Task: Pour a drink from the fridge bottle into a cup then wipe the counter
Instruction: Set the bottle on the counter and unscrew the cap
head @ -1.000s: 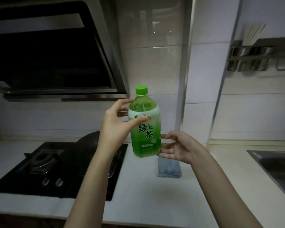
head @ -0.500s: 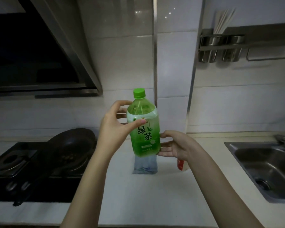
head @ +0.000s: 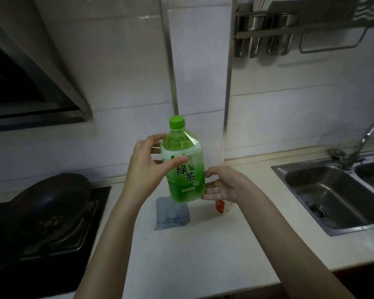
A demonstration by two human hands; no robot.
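Observation:
A green tea bottle with a green cap is held upright above the white counter. My left hand grips its upper body, thumb across the label. My right hand touches the bottle's lower right side with fingers spread. Behind my right hand a red and white cup stands on the counter, mostly hidden. A folded light blue cloth lies on the counter just below the bottle.
A dark pan sits on the black gas stove at the left. A steel sink with a faucet is at the right. A range hood hangs upper left, a utensil rack upper right.
The view has swung to the right, bringing the sink and the cup into sight. My right hand has come onto the bottle's lower side. The left hand keeps its grip.

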